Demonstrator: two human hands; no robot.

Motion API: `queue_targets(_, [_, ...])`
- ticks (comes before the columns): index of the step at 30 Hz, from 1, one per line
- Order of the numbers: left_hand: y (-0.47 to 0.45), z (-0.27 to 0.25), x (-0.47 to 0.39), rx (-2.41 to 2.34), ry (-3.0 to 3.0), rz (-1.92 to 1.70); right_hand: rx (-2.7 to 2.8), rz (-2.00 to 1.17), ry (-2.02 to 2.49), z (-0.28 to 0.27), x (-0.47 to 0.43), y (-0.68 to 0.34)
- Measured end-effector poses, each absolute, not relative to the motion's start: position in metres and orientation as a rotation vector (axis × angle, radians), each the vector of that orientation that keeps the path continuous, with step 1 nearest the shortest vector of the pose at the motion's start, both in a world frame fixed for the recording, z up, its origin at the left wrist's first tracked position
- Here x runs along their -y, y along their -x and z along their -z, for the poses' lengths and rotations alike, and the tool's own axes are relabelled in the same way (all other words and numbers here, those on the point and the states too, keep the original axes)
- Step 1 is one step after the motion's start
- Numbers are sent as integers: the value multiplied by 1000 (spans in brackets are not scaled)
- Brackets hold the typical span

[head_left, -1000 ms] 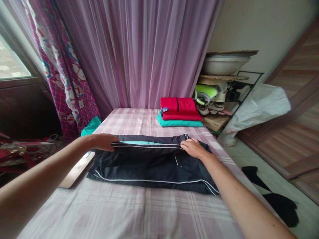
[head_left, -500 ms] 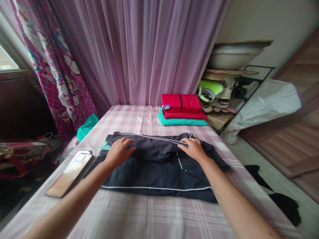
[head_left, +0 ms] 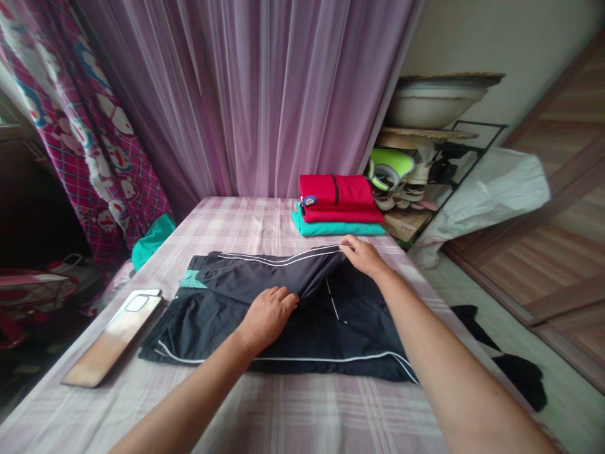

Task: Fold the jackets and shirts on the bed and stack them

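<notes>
Black trousers (head_left: 326,343) with white piping and a teal patch at the left lie folded on the cloth-covered table. My right hand (head_left: 362,253) pinches the far, piped edge of the upper layer and holds that corner raised. Lower down and to the left, my left hand (head_left: 271,312) is closed at the near fold of the same layer, with its fingertips partly hidden. Behind the trousers sits a folded red garment (head_left: 343,192) with a dark stripe and a round blue badge, stacked on a folded teal garment (head_left: 340,228).
A phone (head_left: 111,343) lies at the table's left side. The checked tablecloth (head_left: 227,221) reaches the purple curtain (head_left: 265,94). Teal fabric (head_left: 154,239) hangs by the left edge. At the right stand a rack with a large basin (head_left: 435,104) and a white plastic bag (head_left: 491,189).
My right hand has moved up and taken the trousers' far edge, lifting the layer. My left hand has come right and nearer, closing at the fold. The view has shifted slightly.
</notes>
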State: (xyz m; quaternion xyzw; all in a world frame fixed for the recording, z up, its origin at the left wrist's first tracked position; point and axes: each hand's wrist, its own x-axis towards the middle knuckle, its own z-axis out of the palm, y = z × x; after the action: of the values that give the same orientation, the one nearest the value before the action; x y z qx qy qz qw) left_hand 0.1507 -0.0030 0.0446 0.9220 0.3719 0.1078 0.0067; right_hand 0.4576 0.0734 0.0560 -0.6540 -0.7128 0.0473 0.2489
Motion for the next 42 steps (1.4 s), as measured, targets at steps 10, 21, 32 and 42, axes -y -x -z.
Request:
queue_targets(10, [-154,-33,11,-1314,-2707,-654,1672,-309,1726,-28,-80,-462])
queue_targets(21, [-104,-56,-35,-1558,-2582,-433,2019,29,2026,-45,-42,-470])
queue_targets(32, [-27,-12,-62,-2149,-2306,-11,2267,34,1300,-66,-22,-331])
queue_targets(42, [-22,-22,-58,-2135,-2358,27,2221,-8,1953,14,-30,-381])
